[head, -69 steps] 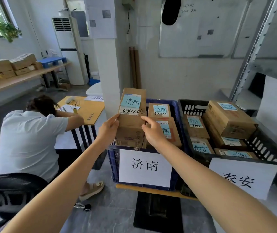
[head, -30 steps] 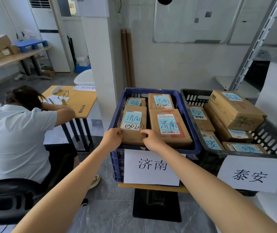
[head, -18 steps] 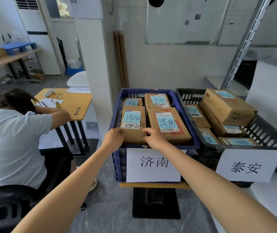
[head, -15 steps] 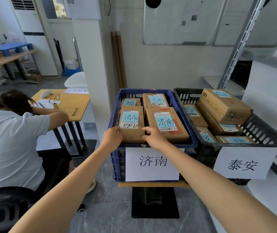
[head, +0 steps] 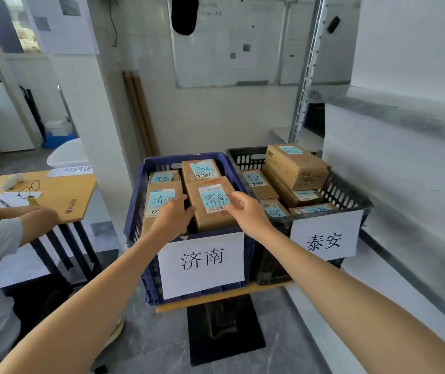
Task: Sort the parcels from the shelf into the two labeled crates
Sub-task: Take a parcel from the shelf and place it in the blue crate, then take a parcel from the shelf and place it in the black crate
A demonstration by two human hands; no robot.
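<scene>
Blue crate (head: 135, 211) and black crate (head: 350, 195) both well stocked; front-left parcel (head: 160, 199) lies flat in blue, left hand (head: 171, 221) flat on it, right hand (head: 247, 213) slack, empty; shelf (head: 404, 116) remainder unseen.

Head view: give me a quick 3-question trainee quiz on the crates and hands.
1. True or false: the black crate holds no parcels.
2. The left hand rests on a parcel in: A) the blue crate B) the black crate C) neither crate.
3. Fill in: the paper sign on the blue crate reads ___.
Key: 1 false; 2 A; 3 济南.
</scene>
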